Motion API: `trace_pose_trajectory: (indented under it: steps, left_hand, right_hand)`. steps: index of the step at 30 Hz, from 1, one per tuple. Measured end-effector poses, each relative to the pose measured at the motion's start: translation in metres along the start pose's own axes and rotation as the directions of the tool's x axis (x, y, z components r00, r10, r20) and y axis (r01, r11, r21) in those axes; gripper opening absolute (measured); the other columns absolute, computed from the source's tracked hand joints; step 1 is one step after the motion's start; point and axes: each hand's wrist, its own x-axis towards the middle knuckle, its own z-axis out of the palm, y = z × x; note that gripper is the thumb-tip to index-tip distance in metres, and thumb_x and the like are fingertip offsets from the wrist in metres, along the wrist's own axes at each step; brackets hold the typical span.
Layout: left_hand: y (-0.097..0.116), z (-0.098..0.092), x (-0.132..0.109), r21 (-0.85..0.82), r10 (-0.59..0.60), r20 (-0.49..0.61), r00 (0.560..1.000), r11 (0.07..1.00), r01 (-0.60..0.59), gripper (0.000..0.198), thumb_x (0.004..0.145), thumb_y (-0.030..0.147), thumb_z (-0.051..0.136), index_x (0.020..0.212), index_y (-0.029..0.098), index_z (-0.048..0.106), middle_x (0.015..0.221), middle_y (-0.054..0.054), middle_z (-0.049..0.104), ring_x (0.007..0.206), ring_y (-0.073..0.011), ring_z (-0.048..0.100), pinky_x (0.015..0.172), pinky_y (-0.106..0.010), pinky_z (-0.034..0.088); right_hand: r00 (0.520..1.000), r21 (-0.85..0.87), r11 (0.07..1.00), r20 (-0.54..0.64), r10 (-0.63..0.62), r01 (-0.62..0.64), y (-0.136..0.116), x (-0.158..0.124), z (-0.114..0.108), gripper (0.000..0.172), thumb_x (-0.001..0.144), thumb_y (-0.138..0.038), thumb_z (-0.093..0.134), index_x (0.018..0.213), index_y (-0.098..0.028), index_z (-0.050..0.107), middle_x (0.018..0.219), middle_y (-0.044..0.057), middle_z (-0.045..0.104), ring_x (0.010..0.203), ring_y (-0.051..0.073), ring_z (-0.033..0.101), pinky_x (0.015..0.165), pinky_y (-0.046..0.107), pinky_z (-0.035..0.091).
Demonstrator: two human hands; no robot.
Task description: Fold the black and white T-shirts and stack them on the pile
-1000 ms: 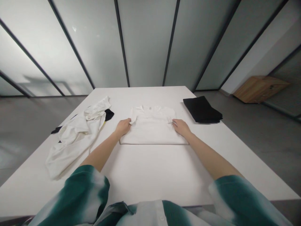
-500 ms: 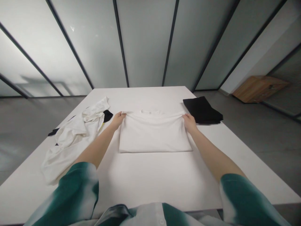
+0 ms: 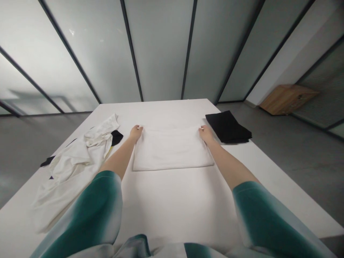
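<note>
Pinching by its far corners, with left hand [image 3: 136,132] and right hand [image 3: 205,133] equally near, the white cloth [image 3: 173,149] lying toward the near edge of the table [image 3: 172,200], lengthwise parallel to it.

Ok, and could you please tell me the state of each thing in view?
White garment: folded into a fairly smooth rectangle.
Left hand: fingers curled at its far left corner.
Right hand: fingers curled at its far right corner.
White clothes: crumpled, loosely heaped.
Black cloth: folded, neatly stacked.
Wooden cabinet: open or shut, cannot tell.
</note>
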Motion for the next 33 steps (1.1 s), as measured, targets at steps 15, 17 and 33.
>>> trace_pose_trajectory:
  steps: [15,17,33]
  left_hand:
    - [0.018,0.033,-0.08,0.313,0.425,0.579,0.696,0.672,-0.671,0.065,0.091,0.056,0.045,0.147,0.023,0.044,0.161,-0.01,0.029,0.149,-0.029,0.024,0.119,-0.042,0.021]
    - [0.018,0.031,-0.075,0.372,0.367,0.561,0.742,0.689,-0.622,0.068,0.093,0.058,0.041,0.15,0.021,0.041,0.162,-0.012,0.025,0.15,-0.0304,0.02,0.119,-0.043,0.018]
    - [0.077,0.033,-0.124,0.566,0.176,0.395,0.902,0.726,-0.39,0.058,0.086,0.061,0.052,0.123,0.017,0.061,0.116,-0.022,0.066,0.111,-0.0386,0.061,0.093,-0.047,0.043]
  right_hand:
    - [0.509,0.01,0.558,0.397,-0.764,0.83,-0.041,-0.156,0.009,0.042,0.097,-0.04,0.046,0.131,-0.02,0.059,0.134,0.014,0.06,0.125,0.027,0.052,0.107,0.044,0.036]
    - [0.573,-0.076,0.604,0.428,-0.699,0.793,-0.043,-0.168,0.014,0.05,0.098,-0.048,0.041,0.136,-0.018,0.056,0.141,0.016,0.055,0.132,0.029,0.048,0.112,0.048,0.031]
    - [0.929,-0.329,0.872,0.195,-0.313,0.363,-0.046,-0.062,0.021,0.053,0.093,-0.029,0.048,0.145,-0.018,0.046,0.153,0.018,0.04,0.139,0.035,0.037,0.112,0.052,0.027]
